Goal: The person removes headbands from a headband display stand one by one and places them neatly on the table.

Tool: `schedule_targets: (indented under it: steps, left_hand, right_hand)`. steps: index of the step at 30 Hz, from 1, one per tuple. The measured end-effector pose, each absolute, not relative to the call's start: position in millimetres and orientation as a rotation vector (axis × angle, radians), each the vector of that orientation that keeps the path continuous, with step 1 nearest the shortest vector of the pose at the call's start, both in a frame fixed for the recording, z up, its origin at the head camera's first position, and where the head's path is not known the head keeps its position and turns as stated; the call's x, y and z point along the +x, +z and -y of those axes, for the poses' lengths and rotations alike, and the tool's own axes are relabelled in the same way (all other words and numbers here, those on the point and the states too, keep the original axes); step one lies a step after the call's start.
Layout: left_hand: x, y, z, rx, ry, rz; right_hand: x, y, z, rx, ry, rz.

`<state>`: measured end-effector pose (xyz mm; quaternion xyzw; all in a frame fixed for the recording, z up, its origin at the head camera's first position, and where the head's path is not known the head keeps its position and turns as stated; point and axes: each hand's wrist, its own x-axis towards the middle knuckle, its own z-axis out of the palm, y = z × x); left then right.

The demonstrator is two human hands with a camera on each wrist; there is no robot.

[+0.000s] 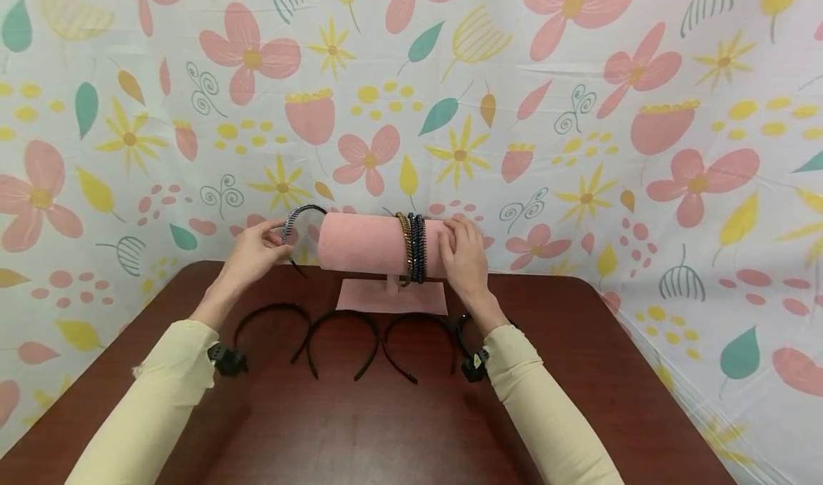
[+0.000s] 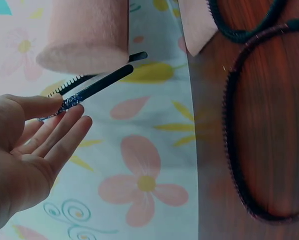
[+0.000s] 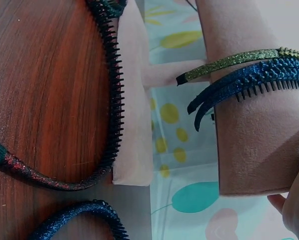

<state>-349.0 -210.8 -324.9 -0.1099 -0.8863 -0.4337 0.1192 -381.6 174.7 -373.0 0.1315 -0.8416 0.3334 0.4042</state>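
Observation:
My left hand (image 1: 258, 255) pinches a glittery, toothed headband (image 1: 293, 222) between thumb and fingers, beside the left end of a pink padded display roll (image 1: 360, 242). In the left wrist view the headband's dark tips (image 2: 109, 81) reach past the roll's end. At the roll's right end, my right hand (image 1: 466, 260) rests on the padding with fingers over the top. Several headbands hang side by side on the roll: a gold one (image 3: 229, 61) and dark blue ones (image 3: 249, 80). The roll stands on a post above a pink base (image 1: 360, 298).
Several headbands lie in a row on the dark brown table before the stand: one at left (image 1: 270, 308), two in the middle (image 1: 343, 315) and one partly behind the right wrist. A flower-patterned cloth (image 1: 411, 113) hangs close behind the stand.

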Motion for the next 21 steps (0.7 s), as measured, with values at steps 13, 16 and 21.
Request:
schedule_targets:
  steps: [13,16,21]
  left_hand:
    - [-332,-328,254,-0.322,-1.436,2.678]
    - [-330,-327,264,-0.368,-1.463,2.709]
    - [-320,-332,276,-0.442,-1.550,2.727]
  right_hand:
    - [-383,-372,-177,0.337,0.846,2.121]
    - [-384,-374,-177,0.343,0.834,2.120]
    - [-384,-374,-177,0.359,0.832,2.121]
